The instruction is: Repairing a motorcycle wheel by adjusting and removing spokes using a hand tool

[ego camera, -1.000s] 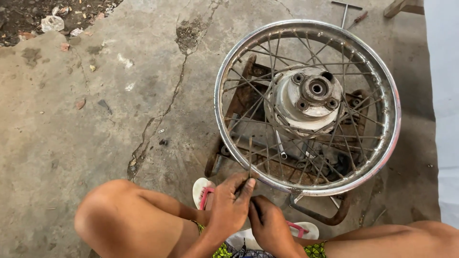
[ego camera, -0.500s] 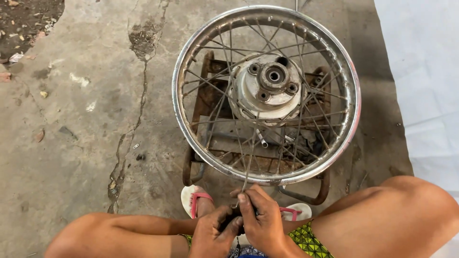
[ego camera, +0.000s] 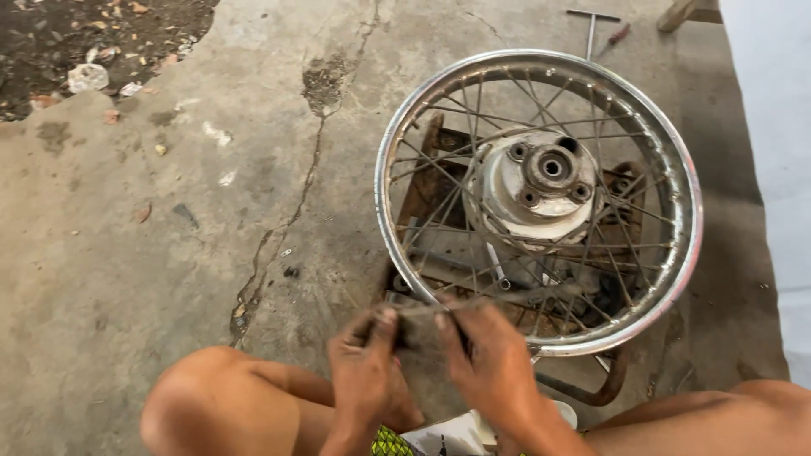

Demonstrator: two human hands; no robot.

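Two hands low in the frame, just in front of the near rim of a spoked wheel (ego camera: 538,203). Left hand (ego camera: 365,371) raised, thumb and forefinger pinched together on the near end of a thin dark spoke (ego camera: 420,309); other fingers curled under. Right hand (ego camera: 490,359) beside it, back upward, fingertips (ego camera: 441,321) pressed on the same spoke a little further along. Blurred by motion, so the exact grip of the right fingers not clear to tell; closed around the spoke as far as seen. Spoke lying roughly level between both hands, touching or just short of the chrome rim (ego camera: 397,245); which, cannot tell.

Wheel flat on a rusty metal stand (ego camera: 427,181), hub (ego camera: 541,181) up and near the middle, spokes crossing out to the rim. Within the rim, under the spokes, only rusty bars and dark parts of the stand; a short pale rod (ego camera: 497,266) loose among them. Curved rusty pipe (ego camera: 591,390) of the stand showing below the rim, near the right wrist.

Bare knees (ego camera: 211,397) either side of the hands. Pale sandal (ego camera: 473,432) partly seen between the legs.

Cracked concrete floor (ego camera: 169,236) all around. T-shaped wrench (ego camera: 591,25) beyond the wheel at the top edge, small red-handled tool (ego camera: 618,35) just beside it. Scraps of litter (ego camera: 86,78) on dark soil in the far left corner. White sheet (ego camera: 773,127) along the right edge.
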